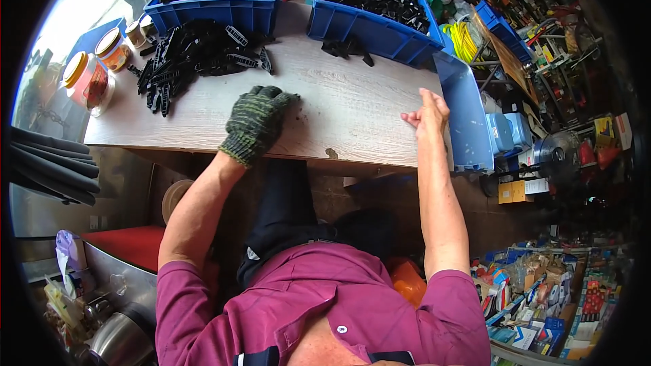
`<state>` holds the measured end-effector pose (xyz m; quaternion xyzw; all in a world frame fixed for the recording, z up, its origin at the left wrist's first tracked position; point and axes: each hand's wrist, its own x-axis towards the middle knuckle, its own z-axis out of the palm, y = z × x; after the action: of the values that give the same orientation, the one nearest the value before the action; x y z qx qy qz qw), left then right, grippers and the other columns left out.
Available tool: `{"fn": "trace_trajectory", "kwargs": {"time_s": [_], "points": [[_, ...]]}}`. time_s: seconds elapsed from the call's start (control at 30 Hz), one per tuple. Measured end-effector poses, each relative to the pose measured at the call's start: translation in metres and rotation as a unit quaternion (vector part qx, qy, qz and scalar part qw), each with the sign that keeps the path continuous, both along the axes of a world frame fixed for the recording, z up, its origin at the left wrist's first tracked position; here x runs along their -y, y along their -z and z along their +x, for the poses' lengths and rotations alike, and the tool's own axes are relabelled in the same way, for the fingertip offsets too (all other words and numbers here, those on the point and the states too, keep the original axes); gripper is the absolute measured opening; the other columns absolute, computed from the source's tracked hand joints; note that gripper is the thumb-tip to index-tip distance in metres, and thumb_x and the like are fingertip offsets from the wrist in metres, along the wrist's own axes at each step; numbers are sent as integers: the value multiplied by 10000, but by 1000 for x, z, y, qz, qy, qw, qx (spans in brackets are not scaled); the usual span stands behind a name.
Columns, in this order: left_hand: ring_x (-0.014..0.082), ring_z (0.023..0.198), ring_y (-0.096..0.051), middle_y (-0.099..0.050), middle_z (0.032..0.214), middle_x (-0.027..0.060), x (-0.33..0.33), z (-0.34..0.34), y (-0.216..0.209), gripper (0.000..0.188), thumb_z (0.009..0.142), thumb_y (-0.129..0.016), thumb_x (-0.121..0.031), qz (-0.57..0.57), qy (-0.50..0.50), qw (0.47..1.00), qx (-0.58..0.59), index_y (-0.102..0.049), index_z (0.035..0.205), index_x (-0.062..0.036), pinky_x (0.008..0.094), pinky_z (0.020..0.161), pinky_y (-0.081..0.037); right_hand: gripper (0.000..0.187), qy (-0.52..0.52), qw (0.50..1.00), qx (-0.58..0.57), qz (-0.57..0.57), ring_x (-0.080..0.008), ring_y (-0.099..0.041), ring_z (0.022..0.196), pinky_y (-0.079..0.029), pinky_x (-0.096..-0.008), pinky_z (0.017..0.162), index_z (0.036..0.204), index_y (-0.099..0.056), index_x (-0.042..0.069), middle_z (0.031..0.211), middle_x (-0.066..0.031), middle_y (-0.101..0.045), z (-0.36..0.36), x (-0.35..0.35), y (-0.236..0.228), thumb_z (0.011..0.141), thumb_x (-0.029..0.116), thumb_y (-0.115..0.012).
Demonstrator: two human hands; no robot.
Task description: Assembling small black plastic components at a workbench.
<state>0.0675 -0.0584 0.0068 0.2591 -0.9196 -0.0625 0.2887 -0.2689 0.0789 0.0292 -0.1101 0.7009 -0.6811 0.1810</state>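
Note:
My left hand (257, 120), in a dark green and black knitted glove, rests at the table's near-middle with its fingers curled closed. Whatever those fingers hold, if anything, is hidden. My bare right hand (430, 114) is over the table's right end, beside a light blue bin (468, 112). Its thumb stands apart from the partly stretched fingers, and nothing shows between them. Beyond my left hand lies a heap of black plastic parts (183, 61). A few more black parts (348, 49) sit farther off to the right.
Two blue crates, a left one (210, 12) and a right one (373, 27), line the table's far side, full of black parts. Jars with orange lids (88, 81) stand at the far left of the whitish table (339, 105). Cluttered shelves (542, 298) fill the right.

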Motion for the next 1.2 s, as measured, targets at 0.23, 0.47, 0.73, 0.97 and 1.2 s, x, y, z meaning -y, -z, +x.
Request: {"fn": "trace_trajectory", "kwargs": {"time_s": [0.23,0.47,0.73,0.97,1.2], "points": [[383,866,-626,-694,944,164,-4,-29,7,374,908,-640,-158,25,-11,997,-75,-598,1275,-94,497,758,-500,335,-91,990,-20,106,-123,-474,407,-579,-361,450,1061,-605,46,602,-12,-482,16,57,2,836,223,-779],[401,956,-633,-698,1010,155,-3,-28,3,447,850,-677,-198,65,-42,996,-45,-592,1280,-110,503,814,-499,444,-135,943,-158,260,-146,-510,434,-520,-335,382,1149,-645,47,790,-93,-630,21,102,2,799,278,-793],[389,901,-622,-674,919,158,-5,-30,1,302,891,-672,-248,52,-60,990,-117,-647,1145,-86,499,770,-495,302,-158,875,-314,332,-158,-554,440,-479,-332,370,981,-727,38,680,-74,-638,25,115,2,812,289,-735],[359,920,-618,-672,1014,147,-11,-21,-3,321,864,-678,-166,24,-43,977,-205,-644,1168,-71,470,813,-495,301,-259,948,-98,159,-143,-499,348,-469,-298,351,988,-627,-22,509,-37,-512,34,83,12,891,254,-700],[369,1035,-652,-689,1120,164,-24,-36,9,408,868,-658,-65,131,43,966,-220,-614,1273,-51,448,872,-537,380,-479,876,24,45,-110,-490,382,-498,-293,403,999,-611,-43,536,-20,-511,112,43,0,878,294,-739]]}}
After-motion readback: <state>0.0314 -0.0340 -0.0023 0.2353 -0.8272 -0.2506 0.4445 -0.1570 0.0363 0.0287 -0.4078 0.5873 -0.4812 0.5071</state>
